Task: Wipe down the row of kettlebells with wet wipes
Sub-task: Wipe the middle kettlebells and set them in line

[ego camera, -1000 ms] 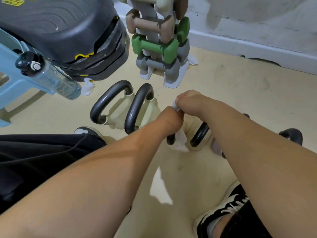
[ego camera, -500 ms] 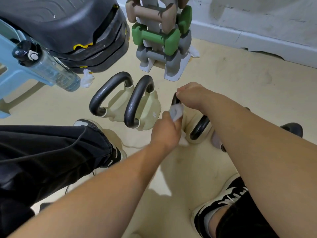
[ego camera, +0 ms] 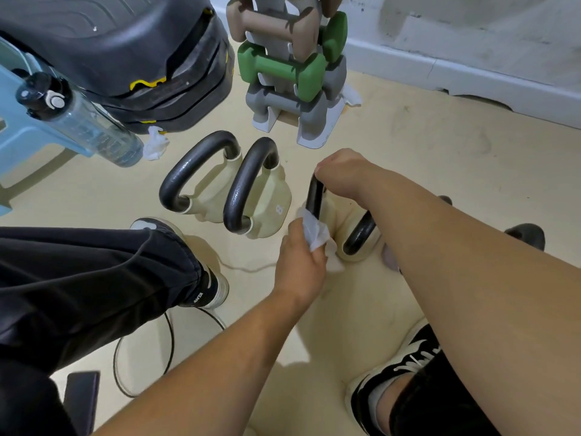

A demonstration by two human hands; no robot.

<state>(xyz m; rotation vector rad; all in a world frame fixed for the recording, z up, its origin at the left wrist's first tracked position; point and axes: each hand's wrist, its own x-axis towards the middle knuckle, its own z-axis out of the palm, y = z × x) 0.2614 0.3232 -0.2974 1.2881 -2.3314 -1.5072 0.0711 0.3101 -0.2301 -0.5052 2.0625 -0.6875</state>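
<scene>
Gripping black handle (ego camera: pixel 314 196) of third cream kettlebell (ego camera: pixel 338 220) with my right hand (ego camera: pixel 341 176), fingers curled closed. My left hand (ego camera: pixel 300 261) pinches wet wipe (ego camera: pixel 316 232) against handle's lower end. Kettlebell stands on floor (ego camera: pixel 440 158).

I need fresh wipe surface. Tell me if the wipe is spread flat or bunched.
Bunched: the wet wipe is crumpled in the left hand, pressed beside the kettlebell handle.

Your view is evenly and brightly lit from overhead. Soft shadows fall on the floor (ego camera: pixel 424 158) beneath your forearms. Wide-angle distortion bends the edges. Focus is sharp, without glare.
</scene>
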